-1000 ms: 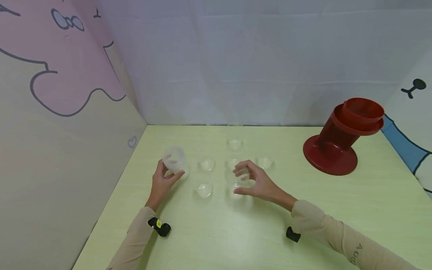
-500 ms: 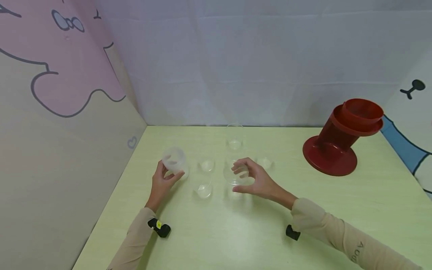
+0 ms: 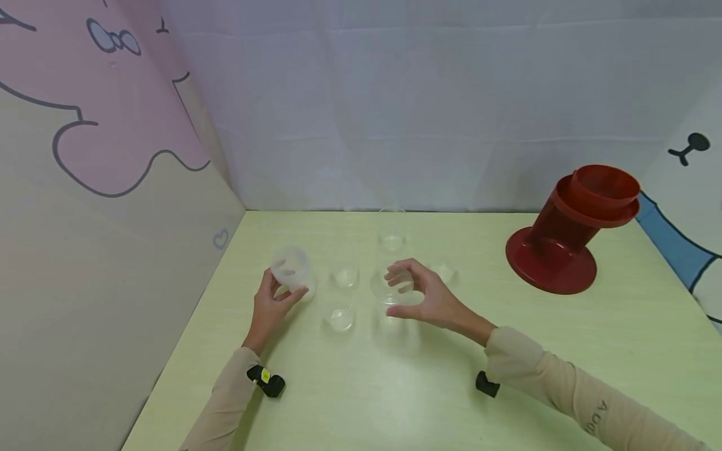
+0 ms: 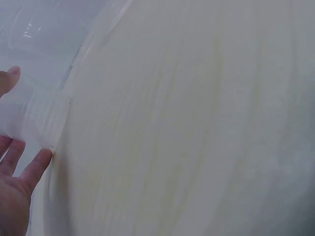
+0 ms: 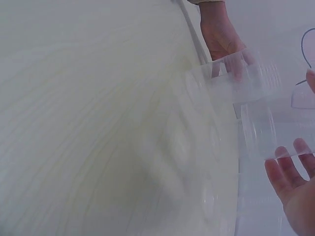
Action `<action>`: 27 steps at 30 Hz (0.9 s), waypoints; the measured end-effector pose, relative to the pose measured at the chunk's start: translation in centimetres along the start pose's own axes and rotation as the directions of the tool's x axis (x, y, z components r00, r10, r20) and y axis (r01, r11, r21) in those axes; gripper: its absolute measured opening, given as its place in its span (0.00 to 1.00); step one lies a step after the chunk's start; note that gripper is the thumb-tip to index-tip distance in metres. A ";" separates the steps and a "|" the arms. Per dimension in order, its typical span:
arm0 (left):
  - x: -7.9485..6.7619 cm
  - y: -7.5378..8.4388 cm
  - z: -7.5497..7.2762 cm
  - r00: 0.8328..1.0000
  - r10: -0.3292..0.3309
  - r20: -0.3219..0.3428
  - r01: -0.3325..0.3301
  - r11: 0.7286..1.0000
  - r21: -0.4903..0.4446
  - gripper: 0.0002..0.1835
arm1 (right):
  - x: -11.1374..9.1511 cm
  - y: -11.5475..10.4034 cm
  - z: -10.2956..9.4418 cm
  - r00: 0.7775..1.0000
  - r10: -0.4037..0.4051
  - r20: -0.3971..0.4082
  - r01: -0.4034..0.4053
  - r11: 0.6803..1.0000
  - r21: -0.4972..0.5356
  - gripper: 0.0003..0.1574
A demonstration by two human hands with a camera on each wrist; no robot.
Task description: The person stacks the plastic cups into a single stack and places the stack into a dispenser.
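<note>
On the left, my left hand (image 3: 271, 307) grips a whitish, see-through stack of plastic cups (image 3: 291, 266), its fingers and thumb on either side. The stacked rims show as close ridges (image 5: 268, 78) in the right wrist view. At the middle of the table, my right hand (image 3: 431, 300) holds a single clear plastic cup (image 3: 389, 289) between thumb and fingers, mouth upward. The right wrist view shows that cup (image 5: 283, 128) raised off the tabletop. Between the hands stand two clear cups, a nearer one (image 3: 340, 318) and a farther one (image 3: 345, 274).
Behind the right hand stand another clear cup (image 3: 442, 270) and a taller-looking clear cup or stack (image 3: 392, 232). A red cylinder on a round base (image 3: 555, 257) leans at the right back. Printed cloth walls (image 3: 395, 113) border the pale table (image 3: 361, 401).
My right hand has risen slightly in the head view, moving away from me and a little left with the clear cup. The left hand and its stack have stayed put.
</note>
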State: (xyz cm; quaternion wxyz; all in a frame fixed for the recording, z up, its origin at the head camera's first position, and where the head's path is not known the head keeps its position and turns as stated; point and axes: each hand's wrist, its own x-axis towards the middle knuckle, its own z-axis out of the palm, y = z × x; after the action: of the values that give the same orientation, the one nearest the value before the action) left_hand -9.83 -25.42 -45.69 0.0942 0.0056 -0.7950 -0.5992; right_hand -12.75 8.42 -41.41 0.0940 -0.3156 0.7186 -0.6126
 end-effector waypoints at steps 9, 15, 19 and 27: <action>-0.1 0.0 0.0 1.000 0.001 0.004 -0.001 1.000 -0.008 0.40 | 0.7 -0.3 0.2 1.000 0.000 0.002 0.000 1.000 0.004 0.40; 0.0 -0.1 0.0 1.000 0.002 0.006 -0.002 1.000 -0.008 0.40 | 1.0 -0.6 0.3 1.000 -0.002 0.001 0.002 1.000 0.000 0.40; 0.0 -0.2 -0.1 1.000 0.000 0.005 0.001 1.000 -0.006 0.40 | 1.2 -0.8 0.3 1.000 0.001 0.001 -0.001 1.000 0.010 0.41; 0.0 0.0 0.0 1.000 0.001 0.005 -0.001 1.000 -0.008 0.41 | 1.3 -0.8 0.4 1.000 -0.010 0.006 0.010 1.000 0.018 0.40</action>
State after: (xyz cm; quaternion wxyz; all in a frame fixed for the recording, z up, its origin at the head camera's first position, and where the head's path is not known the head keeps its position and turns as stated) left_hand -9.84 -25.41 -45.71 0.0928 0.0032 -0.7927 -0.6025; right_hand -13.27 7.33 -40.48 0.0961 -0.3203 0.7111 -0.6185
